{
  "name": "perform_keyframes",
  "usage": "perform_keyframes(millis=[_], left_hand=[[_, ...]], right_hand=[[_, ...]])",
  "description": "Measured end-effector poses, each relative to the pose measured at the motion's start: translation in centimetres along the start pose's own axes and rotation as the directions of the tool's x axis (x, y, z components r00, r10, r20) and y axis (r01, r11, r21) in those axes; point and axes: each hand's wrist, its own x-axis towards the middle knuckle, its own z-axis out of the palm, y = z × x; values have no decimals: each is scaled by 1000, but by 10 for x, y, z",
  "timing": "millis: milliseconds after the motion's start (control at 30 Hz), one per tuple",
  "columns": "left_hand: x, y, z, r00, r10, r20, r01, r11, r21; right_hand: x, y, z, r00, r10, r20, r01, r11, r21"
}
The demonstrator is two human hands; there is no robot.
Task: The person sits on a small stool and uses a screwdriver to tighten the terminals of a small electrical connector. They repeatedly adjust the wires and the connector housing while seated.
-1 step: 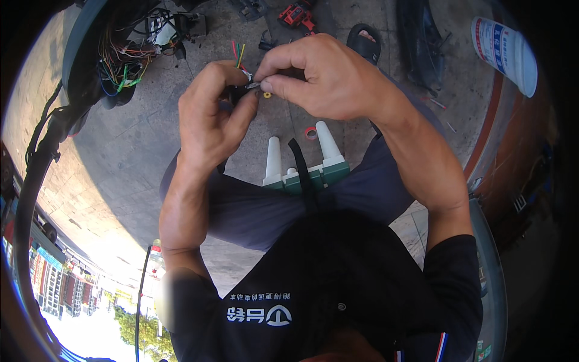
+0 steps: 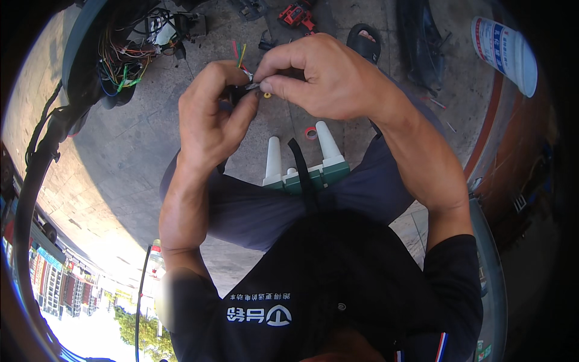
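Observation:
My left hand (image 2: 211, 114) is closed, thumb and fingers around a dark cable whose rest is hidden in the palm. Red, green and yellow wires (image 2: 241, 55) stick up past its fingertips. Thumb and forefinger of my right hand (image 2: 329, 78) pinch together at the same spot, on a thin greyish wire end (image 2: 253, 86). Both sets of fingertips nearly touch there. Just below them shows a small yellow ring-shaped thing (image 2: 267, 95), partly covered by the fingers.
Between my knees is a green and white plastic stool (image 2: 335, 175), with a red tape roll (image 2: 310, 133) beyond it. A red and black power drill (image 2: 297, 17) lies ahead. Tangled wiring (image 2: 120, 66) hangs at far left; a white bucket (image 2: 505, 57) stands at far right.

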Motion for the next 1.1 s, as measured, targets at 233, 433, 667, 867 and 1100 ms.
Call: perform_keyframes(millis=[233, 433, 667, 867, 1100], left_hand=[[0, 1, -2, 999, -35, 15, 36, 999, -37], [0, 1, -3, 1000, -14, 25, 14, 1000, -1], [-1, 2, -1, 997, 74, 29, -76, 990, 115], [-4, 0, 6, 990, -129, -60, 124, 989, -79], [-7, -4, -3, 994, -49, 98, 49, 999, -5]], right_hand=[[2, -2, -3, 999, 20, 44, -19, 1000, -22], [1, 0, 0, 1000, -8, 15, 8, 1000, -28], [1, -5, 8, 990, 142, 17, -143, 982, 123], [5, -4, 10, 996, 50, -72, -49, 999, 11], [4, -1, 1, 1000, -2, 1, 2, 1000, -24]])
